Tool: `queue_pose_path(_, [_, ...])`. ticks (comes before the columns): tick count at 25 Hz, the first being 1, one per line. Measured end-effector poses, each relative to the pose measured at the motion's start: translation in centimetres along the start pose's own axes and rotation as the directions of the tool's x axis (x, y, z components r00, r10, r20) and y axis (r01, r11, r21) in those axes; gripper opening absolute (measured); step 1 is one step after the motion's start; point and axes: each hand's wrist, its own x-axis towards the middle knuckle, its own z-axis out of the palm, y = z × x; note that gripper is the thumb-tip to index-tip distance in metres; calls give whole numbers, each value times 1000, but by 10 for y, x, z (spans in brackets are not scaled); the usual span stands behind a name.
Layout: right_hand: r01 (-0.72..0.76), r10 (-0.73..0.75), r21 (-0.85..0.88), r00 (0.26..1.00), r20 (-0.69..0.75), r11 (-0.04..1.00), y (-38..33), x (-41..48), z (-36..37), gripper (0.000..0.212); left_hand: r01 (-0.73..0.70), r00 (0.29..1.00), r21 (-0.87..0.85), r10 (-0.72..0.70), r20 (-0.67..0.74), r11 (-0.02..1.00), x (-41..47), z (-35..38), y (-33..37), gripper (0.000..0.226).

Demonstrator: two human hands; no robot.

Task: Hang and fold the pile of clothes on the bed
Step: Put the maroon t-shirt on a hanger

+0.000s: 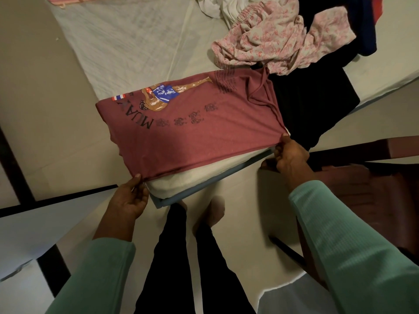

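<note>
The maroon T-shirt (199, 132) lies flat over the near corner of the bed (127, 46), its black "MUAY" lettering running out of sight at the left edge. Its near hem stretches between the hands: the left hand (129, 198) pinches the left corner between thumb and fingers, and the right hand (290, 155) pinches the right corner likewise. Beyond, a black garment (313, 103) and a pink floral garment (278, 39) touch the shirt's far end, the heap behind cut off at the top.
</note>
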Motion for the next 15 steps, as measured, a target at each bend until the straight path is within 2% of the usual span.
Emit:
queue_pose_path(2, [15,-14,-19,999,30,1000,-3,1,-1,7,11,1000,4,-11,24,1000,-5,-3,-1,11])
queue_pose_path(5, [75,-65,-149,995,70,986,-3,2,2,11,25,998,48,-28,57,999,-11,-3,1,11])
queue_pose_path(8, [177,-187,-338,982,2,924,-6,1,3,20,-2,997,77,-4,79,997,-13,2,5,9])
queue_pose_path(10, [197,-228,-400,973,-32,895,-13,-4,0,22,-24,996,42,21,86,999,-16,9,9,8])
queue_pose_path(12, [168,-187,-366,982,-16,915,-19,-8,-2,20,-49,995,-25,50,81,999,-22,12,14,7])
queue_pose_path(15, [33,-33,-103,999,-2,994,-31,-20,-2,16,-47,996,-212,61,58,976,-37,8,22,11])
